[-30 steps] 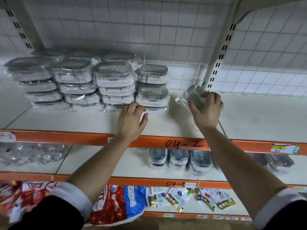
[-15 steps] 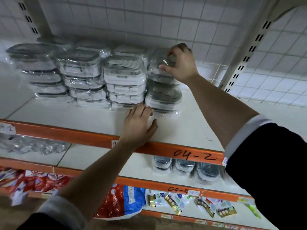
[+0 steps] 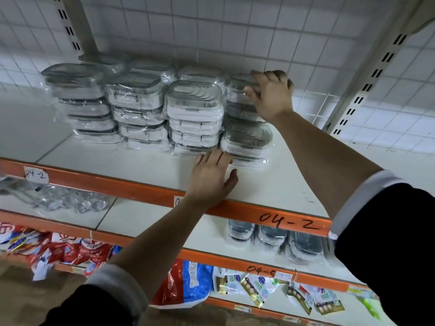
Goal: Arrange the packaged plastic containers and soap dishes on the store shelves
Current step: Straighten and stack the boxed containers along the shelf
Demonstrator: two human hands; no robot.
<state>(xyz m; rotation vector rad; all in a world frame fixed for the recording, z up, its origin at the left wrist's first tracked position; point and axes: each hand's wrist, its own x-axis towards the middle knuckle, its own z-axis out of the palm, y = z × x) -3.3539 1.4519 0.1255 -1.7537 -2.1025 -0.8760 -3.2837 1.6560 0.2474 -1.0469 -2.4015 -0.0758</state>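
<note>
Containers point(image 3: 194, 100), film-wrapped, stood stacked on the top shelf point(image 3: 141, 165). Left hand point(image 3: 211, 177) lay flat and open, fingertips touching the near-right stack point(image 3: 247, 137). Right hand point(image 3: 273, 95) lay on the far-right top pack point(image 3: 237, 84); grip could not be told. Risk: slick wrap, so a nudge might slide the pack off.

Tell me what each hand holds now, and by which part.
Left hand holds nothing; it lies flat on the shelf. Right hand has thumb and fingers on the right end of the top packaged container; a true grip cannot be told.

The soap dishes point(image 3: 194, 100) are plastic under glossy crinkled clear wrap; the shelf point(image 3: 117, 161) looks matt, probably painted metal.
</note>
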